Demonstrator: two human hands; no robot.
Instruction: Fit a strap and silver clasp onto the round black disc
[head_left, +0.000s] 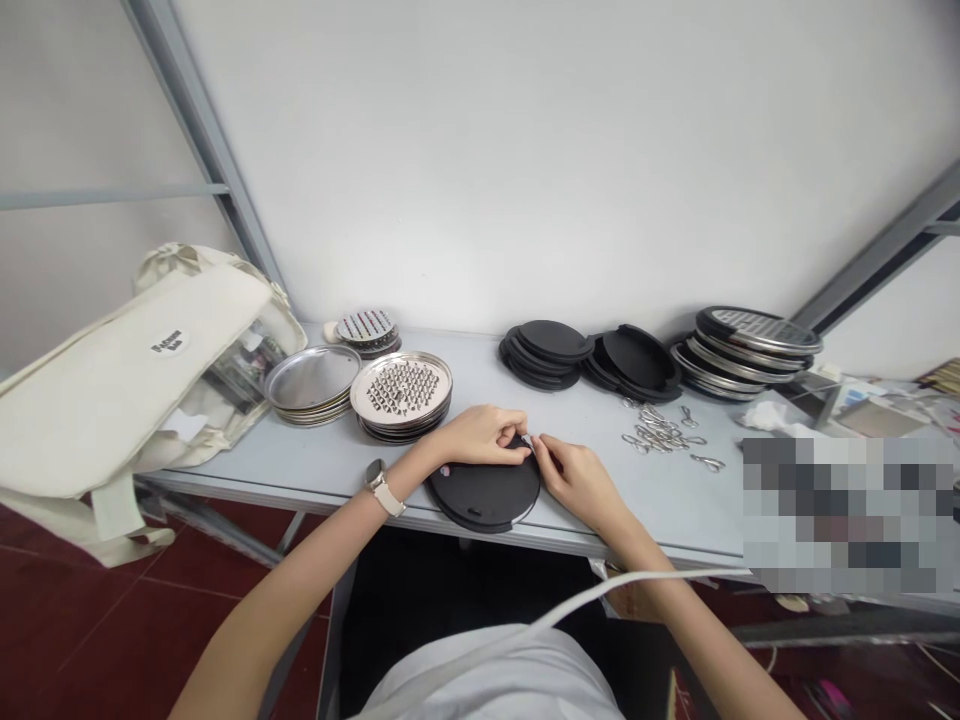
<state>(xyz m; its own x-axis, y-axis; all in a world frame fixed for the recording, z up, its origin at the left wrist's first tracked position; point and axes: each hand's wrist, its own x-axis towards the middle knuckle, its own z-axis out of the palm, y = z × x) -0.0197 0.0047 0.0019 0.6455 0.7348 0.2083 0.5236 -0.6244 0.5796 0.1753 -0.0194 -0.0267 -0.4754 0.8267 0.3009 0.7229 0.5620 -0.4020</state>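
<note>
A black round disc (484, 493) lies at the front edge of the grey table (315, 460). My left hand (480, 436) rests on its far rim, fingers curled in a pinch. My right hand (576, 478) meets it at the rim's upper right, fingers also pinched. Between the fingertips shows a small silvery metal piece (528, 439), too small to name surely. A watch sits on my left wrist.
Loose metal clips (664, 432) lie right of my hands. Behind stand stacks of black discs (546, 353), black lids (634, 362), rimmed grater discs (750, 345), a studded metal plate stack (403, 393), plain metal plates (312, 382). A cream bag (127, 380) sits left.
</note>
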